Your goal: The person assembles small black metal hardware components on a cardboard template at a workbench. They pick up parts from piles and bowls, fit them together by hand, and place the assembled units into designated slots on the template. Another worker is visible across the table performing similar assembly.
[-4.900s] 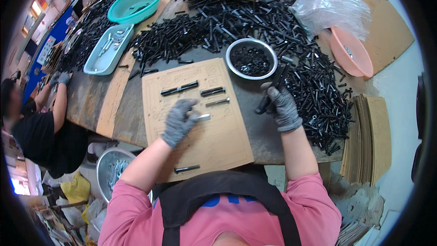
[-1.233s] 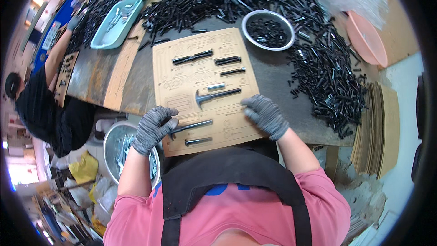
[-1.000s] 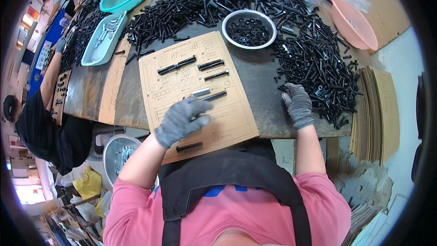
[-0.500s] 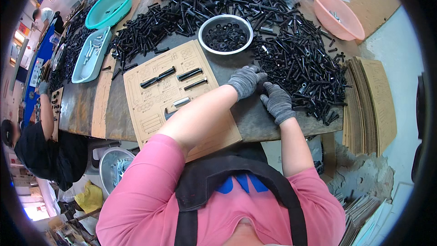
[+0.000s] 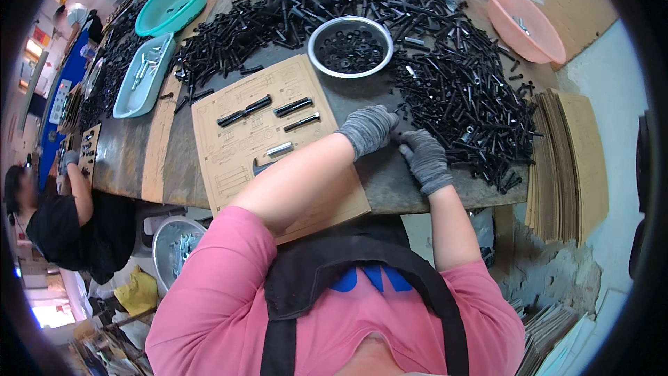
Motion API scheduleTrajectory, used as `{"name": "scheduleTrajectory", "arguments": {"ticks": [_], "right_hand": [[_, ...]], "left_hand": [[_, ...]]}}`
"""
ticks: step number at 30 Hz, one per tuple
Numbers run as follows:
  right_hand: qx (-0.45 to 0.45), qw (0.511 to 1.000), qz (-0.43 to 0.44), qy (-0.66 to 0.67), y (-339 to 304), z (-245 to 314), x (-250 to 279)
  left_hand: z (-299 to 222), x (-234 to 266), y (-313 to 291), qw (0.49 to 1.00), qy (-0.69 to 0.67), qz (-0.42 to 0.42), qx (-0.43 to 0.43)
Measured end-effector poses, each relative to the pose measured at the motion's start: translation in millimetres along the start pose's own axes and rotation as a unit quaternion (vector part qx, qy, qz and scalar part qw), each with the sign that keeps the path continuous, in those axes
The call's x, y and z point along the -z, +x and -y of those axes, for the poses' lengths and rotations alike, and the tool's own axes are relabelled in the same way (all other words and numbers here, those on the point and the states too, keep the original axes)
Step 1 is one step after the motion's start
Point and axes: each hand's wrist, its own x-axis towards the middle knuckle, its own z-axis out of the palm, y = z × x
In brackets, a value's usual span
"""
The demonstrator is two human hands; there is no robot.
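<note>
My left hand (image 5: 367,131), in a grey knit glove, is closed just beyond the right edge of a printed cardboard sheet (image 5: 243,151). Close beside it, my right hand (image 5: 425,161), gloved alike, has its fingers curled toward the left fingertips. Whatever sits between the fingers is too small and dark to name. Both hands are at the near edge of a heap of black bolts (image 5: 452,90). On the sheet lie several black bolts (image 5: 245,111), a silver sleeve (image 5: 280,149) and a dark hooked piece (image 5: 259,167), partly covered by my left forearm.
A metal bowl (image 5: 387,63) of black washers or nuts stands beyond my hands. Teal basins (image 5: 144,21) and a pale blue tray (image 5: 125,108) are at left, a pink basin (image 5: 543,49) at far right. Cardboard sheets (image 5: 584,167) stand at right. Another person (image 5: 59,226) works at left.
My left hand has shifted a little left and nearer to me; my right hand stays close by it. The view has tilted slightly. The person at left has raised their head and moved an arm.
</note>
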Motion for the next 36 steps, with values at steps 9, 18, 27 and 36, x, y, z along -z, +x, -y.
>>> {"name": "scheduleTrajectory", "arguments": {"ticks": [9,18,27,36], "right_hand": [[0.022,0.996,-0.031,0.077,5.1,-3.6,14.1],[0.011,0.956,0.041,0.292,56.2,70.9,8.7],[0.193,0.977,0.053,0.075,128.0,206.2,-48.3],[0.174,0.970,0.142,-0.097,151.6,246.0,-59.6]], "left_hand": [[107.6,36.6,-123.1,0.979,-0.062,-0.121,0.154],[161.4,42.3,-157.9,0.658,-0.585,-0.102,0.463],[165.0,11.0,-185.8,0.933,-0.028,-0.304,0.189],[165.7,12.3,-196.4,0.822,-0.372,-0.320,0.288]]}}
